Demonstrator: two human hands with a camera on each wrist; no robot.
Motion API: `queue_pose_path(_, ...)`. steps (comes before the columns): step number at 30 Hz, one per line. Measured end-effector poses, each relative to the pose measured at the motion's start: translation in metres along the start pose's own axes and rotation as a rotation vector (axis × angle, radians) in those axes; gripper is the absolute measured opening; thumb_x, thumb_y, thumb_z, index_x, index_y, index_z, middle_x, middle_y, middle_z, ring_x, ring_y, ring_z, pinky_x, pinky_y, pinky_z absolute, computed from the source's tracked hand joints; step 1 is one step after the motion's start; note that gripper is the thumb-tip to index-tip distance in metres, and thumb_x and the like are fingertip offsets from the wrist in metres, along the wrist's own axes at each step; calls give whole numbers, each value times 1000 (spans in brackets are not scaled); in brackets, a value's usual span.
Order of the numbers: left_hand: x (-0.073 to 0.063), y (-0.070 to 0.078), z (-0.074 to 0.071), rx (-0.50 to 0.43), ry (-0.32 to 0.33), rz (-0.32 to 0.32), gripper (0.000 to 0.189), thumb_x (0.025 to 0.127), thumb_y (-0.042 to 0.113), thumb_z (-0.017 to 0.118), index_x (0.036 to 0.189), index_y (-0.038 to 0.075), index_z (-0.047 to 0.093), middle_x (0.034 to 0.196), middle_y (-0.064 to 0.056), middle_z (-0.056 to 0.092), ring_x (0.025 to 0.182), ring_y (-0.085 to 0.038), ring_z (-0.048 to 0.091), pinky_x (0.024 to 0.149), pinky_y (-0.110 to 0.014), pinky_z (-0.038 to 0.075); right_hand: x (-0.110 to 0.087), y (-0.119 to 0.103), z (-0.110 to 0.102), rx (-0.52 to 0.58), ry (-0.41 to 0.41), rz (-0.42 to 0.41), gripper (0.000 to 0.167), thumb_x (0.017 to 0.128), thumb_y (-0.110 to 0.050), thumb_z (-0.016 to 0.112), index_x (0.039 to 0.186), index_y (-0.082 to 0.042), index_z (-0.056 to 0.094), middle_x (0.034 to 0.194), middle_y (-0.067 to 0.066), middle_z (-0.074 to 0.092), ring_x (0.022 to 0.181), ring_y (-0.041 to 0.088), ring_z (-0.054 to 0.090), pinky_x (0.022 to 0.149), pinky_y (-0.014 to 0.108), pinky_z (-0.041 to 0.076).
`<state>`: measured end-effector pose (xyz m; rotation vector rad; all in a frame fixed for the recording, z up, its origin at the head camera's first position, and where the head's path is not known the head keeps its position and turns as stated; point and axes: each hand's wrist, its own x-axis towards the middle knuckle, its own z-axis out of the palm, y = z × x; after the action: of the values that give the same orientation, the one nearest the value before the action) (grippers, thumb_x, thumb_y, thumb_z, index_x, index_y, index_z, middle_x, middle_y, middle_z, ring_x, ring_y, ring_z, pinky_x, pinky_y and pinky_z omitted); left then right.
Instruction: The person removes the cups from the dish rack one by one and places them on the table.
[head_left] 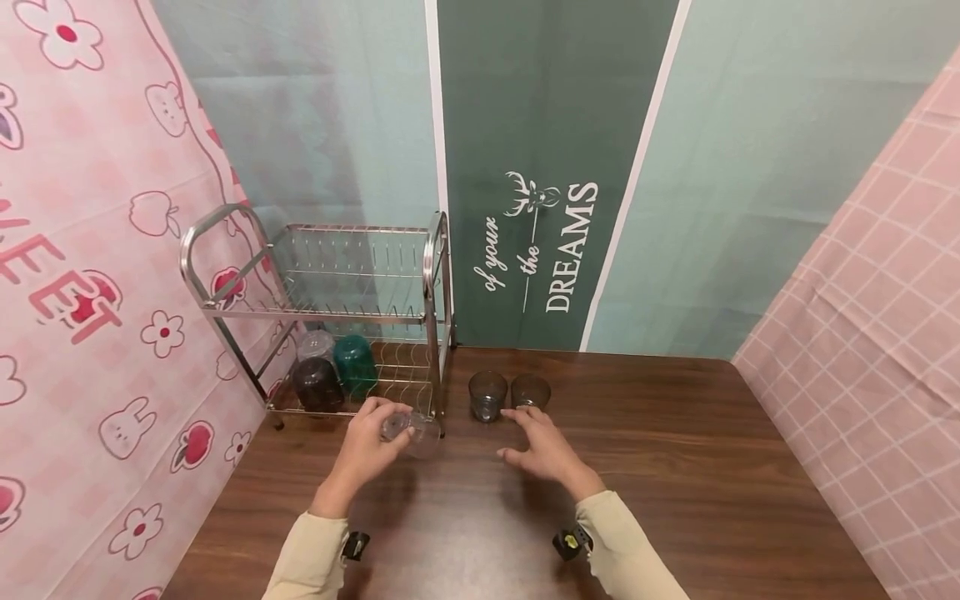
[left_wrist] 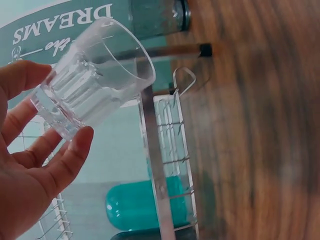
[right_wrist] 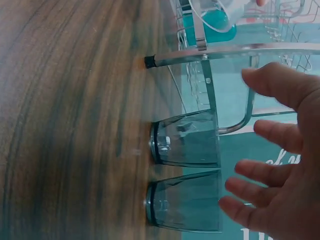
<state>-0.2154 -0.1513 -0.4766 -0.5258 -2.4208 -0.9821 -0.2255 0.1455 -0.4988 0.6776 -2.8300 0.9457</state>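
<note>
My left hand (head_left: 372, 442) grips a clear glass (left_wrist: 95, 80) by its thick base, fingers and thumb around it. The glass is tilted with its mouth away from the palm, in front of the rack's right end. My right hand (head_left: 546, 446) has its fingers spread and holds nothing. Just beyond its fingertips stand two dark tinted glasses, a left one (head_left: 487, 397) and a right one (head_left: 531, 390), upright side by side on the table. In the right wrist view the hand is near the mouths of these glasses (right_wrist: 185, 201).
A two-tier metal dish rack (head_left: 315, 312) stands at the back left. On its lower shelf are a teal glass (head_left: 356, 364), a dark glass (head_left: 318, 385) and a clear glass (head_left: 315, 342), mouths down. Its upper shelf shows bare wires. Curtains enclose the wooden table (head_left: 480, 517).
</note>
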Motion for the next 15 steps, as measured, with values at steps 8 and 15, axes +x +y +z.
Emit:
queue_pose_path(8,-4,-1,14,-96,19,-1,29,68,7,79,96,8,69,91,-2,55,66,-17,48,57,-28,40,2,0,9,116,80,-129,58,76,-23,76,126,-6,55,124,14,52,114,30,49,91,47,39)
queue_pose_path(15,-9,-3,29,-203,31,-48,27,68,7,80,93,10,69,89,-3,57,73,-20,54,58,-27,44,5,1,22,263,177,-175,52,74,-18,76,121,-4,58,115,12,59,107,31,54,87,47,42)
